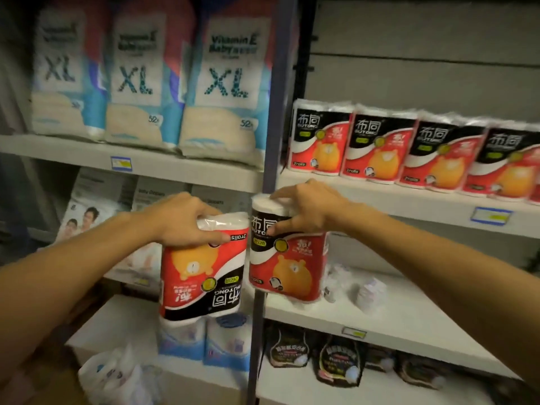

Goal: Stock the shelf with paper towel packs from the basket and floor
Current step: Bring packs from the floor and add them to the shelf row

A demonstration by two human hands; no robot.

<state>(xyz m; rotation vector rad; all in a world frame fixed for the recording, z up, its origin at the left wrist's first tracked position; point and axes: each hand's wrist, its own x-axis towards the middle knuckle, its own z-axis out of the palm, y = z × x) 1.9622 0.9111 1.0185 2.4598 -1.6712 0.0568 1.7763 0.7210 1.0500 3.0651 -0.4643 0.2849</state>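
My left hand point(187, 220) grips the top of a red, black and white paper towel pack point(201, 279) that hangs upside down, its print inverted. My right hand point(306, 209) holds a second, upright paper towel pack point(287, 264) by its top, right beside the first, in front of the dark shelf post point(270, 159). Both packs are in the air, below the grey shelf board point(409, 200) on the right. On that board stands a row of several matching packs point(415, 150), side by side. No basket is in view.
Diaper packs marked XL point(152, 80) fill the upper left shelf. Below on the right a white shelf point(409, 314) carries small white packs point(369, 290). Blue and white packs point(204, 337) and dark pouches point(336, 361) sit lower down. A white plastic bag point(117, 375) lies at bottom left.
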